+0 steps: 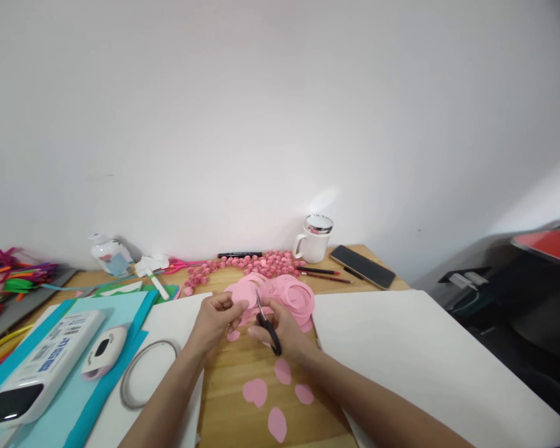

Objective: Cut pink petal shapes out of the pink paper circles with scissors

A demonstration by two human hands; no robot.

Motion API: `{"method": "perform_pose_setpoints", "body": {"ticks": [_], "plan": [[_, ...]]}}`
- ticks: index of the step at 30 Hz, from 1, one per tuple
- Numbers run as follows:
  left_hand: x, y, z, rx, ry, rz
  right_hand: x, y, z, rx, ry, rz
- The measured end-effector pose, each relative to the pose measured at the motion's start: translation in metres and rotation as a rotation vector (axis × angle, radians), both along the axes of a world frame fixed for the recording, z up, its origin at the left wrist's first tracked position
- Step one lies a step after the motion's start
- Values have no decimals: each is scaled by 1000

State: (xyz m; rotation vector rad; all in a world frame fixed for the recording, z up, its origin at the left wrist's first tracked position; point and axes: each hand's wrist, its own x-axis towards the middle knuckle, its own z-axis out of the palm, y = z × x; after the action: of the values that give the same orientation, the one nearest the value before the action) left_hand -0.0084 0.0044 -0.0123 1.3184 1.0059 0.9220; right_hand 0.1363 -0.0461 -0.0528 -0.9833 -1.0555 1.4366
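Between the fingers of my left hand (220,317) is a round piece of pink paper (243,293). My right hand (282,330) grips a pair of scissors (274,341) with black handles, its blades pointing up beside the paper's right edge. Whether the blades touch the paper I cannot tell. Just behind my hands lies a heap of pink paper circles and rings (301,297). Several cut pink paper petals (277,424) lie on the wooden table in front of my hands.
Small pink rolled pieces (270,262) are piled at the back, near a white mug (315,239). A phone (364,266) and pencils (326,277) lie right of them. White boards (401,348) flank the wood. At left are a tape roll (126,389), a white device (51,358) and a bottle (112,255).
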Motion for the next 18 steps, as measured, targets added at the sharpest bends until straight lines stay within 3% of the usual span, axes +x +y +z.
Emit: {"method": "perform_pose_setpoints", "body": {"ticks": [9,18], "plan": [[1,-2,1,-23,-8,3,-2,-2,3,-29,-2,-27],[-1,2,-3,-10,-89,20,-2,-1,-8,-19,-57,-13]]}}
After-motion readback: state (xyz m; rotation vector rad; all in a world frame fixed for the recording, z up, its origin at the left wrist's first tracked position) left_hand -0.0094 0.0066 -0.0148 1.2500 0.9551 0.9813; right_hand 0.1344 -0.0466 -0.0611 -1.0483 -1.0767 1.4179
